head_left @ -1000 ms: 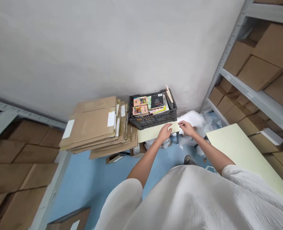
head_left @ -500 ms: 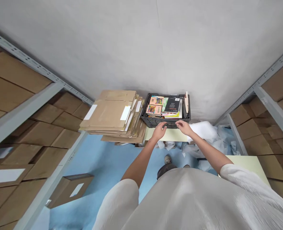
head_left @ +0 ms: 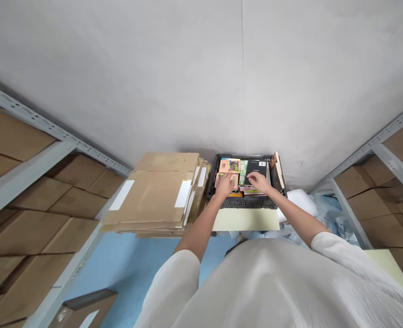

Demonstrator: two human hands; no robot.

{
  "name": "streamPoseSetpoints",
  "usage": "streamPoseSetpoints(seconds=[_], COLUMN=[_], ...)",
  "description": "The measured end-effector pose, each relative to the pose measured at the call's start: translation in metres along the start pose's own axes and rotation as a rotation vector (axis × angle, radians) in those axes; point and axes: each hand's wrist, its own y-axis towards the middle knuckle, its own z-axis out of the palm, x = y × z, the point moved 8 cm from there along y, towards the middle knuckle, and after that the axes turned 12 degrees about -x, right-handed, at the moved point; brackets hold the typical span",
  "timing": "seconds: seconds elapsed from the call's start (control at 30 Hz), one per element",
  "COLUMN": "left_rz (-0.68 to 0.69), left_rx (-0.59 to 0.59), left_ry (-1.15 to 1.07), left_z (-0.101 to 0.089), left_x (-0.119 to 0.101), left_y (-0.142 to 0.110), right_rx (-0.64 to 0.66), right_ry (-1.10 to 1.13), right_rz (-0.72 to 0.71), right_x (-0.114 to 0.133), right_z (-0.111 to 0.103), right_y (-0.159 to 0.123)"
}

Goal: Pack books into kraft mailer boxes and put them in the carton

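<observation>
A black plastic crate (head_left: 252, 202) full of books stands on a pale yellow board against the wall. My left hand (head_left: 225, 184) reaches over its near left part, fingers on a peach-coloured box or book (head_left: 235, 180) with a colourful picture. A similar peach one (head_left: 229, 165) lies just behind it. My right hand (head_left: 259, 182) is over a black book (head_left: 257, 168) with a white barcode label, its fingers bent and slightly apart at the near edge. Between my hands shows a green-and-white cover (head_left: 243, 173). Both hands look without anything lifted in them.
Flattened cardboard boxes (head_left: 156, 191) are stacked left of the crate. Shelves with cartons (head_left: 23, 232) line the left, and more cartons (head_left: 375, 205) the right. A box (head_left: 88, 307) stands on the blue floor (head_left: 126, 264). White plastic wrap (head_left: 300, 202) lies right of the crate.
Both hands have moved forward from the crate's near rim to over the books inside. The view has tilted up, so the crate and the cardboard stack appear lower and closer.
</observation>
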Motion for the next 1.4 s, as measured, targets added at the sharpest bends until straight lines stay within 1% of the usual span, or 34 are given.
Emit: streamPoseSetpoints(seconds=[0.17, 0.23, 0.33, 0.4, 0.5, 0.63, 0.73, 0.87, 0.93, 1.03, 1.13, 1.23, 1.3, 1.4], left_rz=[0.038, 0.050, 0.069, 0.096, 0.154, 0.228, 0.261, 0.252, 0.242, 0.253, 0.252, 0.233, 0.240, 0.263], left_rx=[0.102, 0.137, 0.205, 0.226, 0.229, 0.248, 0.260, 0.254, 0.210, 0.114, 0.067, 0.030, -0.001, -0.047], left_ry=[0.189, 0.242, 0.283, 0.296, 0.328, 0.360, 0.357, 0.367, 0.359, 0.325, 0.262, 0.239, 0.244, 0.244], left_z=[0.012, 0.019, 0.029, 0.032, 0.032, 0.029, 0.025, 0.016, 0.006, -0.014, -0.033, -0.048, -0.056, -0.068], left_x=[0.023, 0.031, 0.041, 0.045, 0.046, 0.044, 0.041, 0.036, 0.033, 0.024, 0.013, -0.001, -0.017, -0.047], left_y=[0.040, 0.051, 0.061, 0.065, 0.067, 0.066, 0.066, 0.066, 0.066, 0.066, 0.063, 0.058, 0.053, 0.045], right_rx=[0.122, 0.165, 0.220, 0.248, 0.273, 0.249, 0.198, 0.162, 0.150, 0.095, 0.036, 0.009, -0.010, -0.058], right_ry=[-0.357, -0.481, -0.589, -0.633, -0.680, -0.693, -0.676, -0.626, -0.599, -0.554, -0.504, -0.468, -0.455, -0.436], right_rz=[-0.065, -0.072, -0.076, -0.065, -0.027, -0.008, -0.037, -0.086, -0.093, -0.122, -0.158, -0.173, -0.164, -0.143], right_x=[0.014, 0.017, 0.017, 0.014, 0.005, -0.001, 0.003, 0.012, 0.016, 0.026, 0.037, 0.046, 0.051, 0.056], right_z=[0.041, 0.057, 0.076, 0.084, 0.092, 0.096, 0.096, 0.094, 0.092, 0.084, 0.070, 0.053, 0.038, 0.011], right_y=[0.037, 0.048, 0.059, 0.063, 0.065, 0.066, 0.069, 0.076, 0.079, 0.080, 0.076, 0.067, 0.061, 0.050])
